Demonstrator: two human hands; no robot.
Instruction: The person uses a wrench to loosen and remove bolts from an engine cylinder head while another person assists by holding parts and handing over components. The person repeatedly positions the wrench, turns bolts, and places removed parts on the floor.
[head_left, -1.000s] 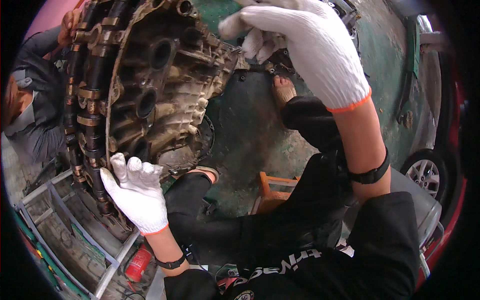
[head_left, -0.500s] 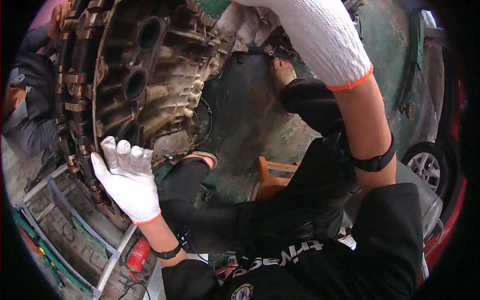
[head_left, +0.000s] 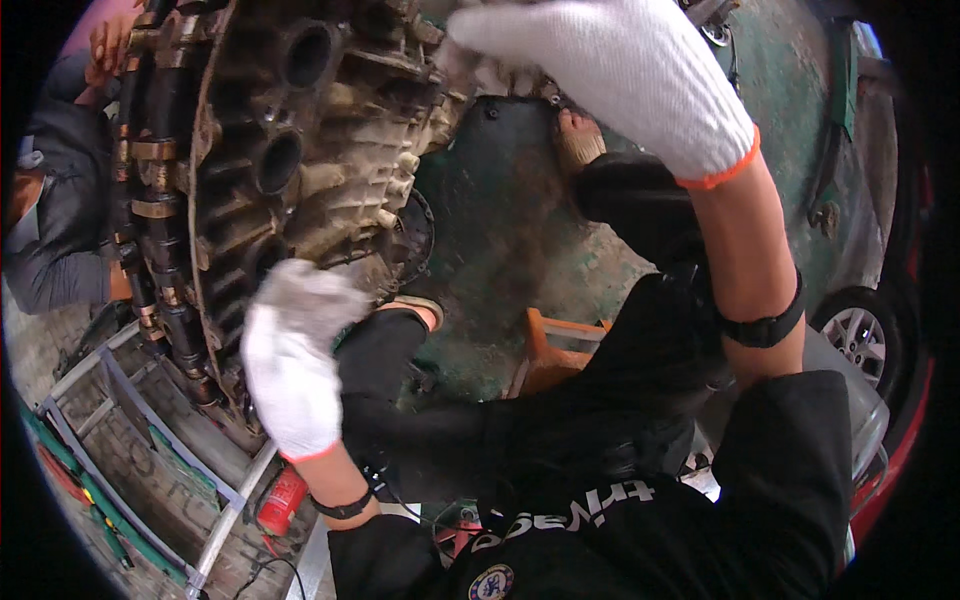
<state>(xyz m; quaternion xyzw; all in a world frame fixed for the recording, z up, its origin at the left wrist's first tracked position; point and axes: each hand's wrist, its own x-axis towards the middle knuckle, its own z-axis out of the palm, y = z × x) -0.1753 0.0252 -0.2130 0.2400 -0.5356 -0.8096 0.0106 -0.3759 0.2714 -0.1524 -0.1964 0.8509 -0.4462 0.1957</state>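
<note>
The large, grimy engine block (head_left: 320, 130) fills the upper left, with camshafts (head_left: 160, 220) along its left side and round ports facing up. My right hand (head_left: 590, 70), in a white knit glove, reaches to the block's upper right end; its fingers are partly hidden and blurred there, so I cannot see what they hold. My left hand (head_left: 295, 350), gloved alike, is smeared by motion at the block's lower edge; I cannot tell whether it touches it.
A co-worker (head_left: 65, 230) is at far left, a hand high beside the block. An aluminium ladder (head_left: 235, 500), red cylinder (head_left: 282, 498), orange stool (head_left: 555, 360), grey seat (head_left: 845, 390) and car wheel (head_left: 855, 340) surround me. A bare foot (head_left: 580, 135) shows on the green floor.
My left hand has moved rightward and turned from the camshaft side. My right hand has come down slightly from a second ago and now sits among the parts at the block's end.
</note>
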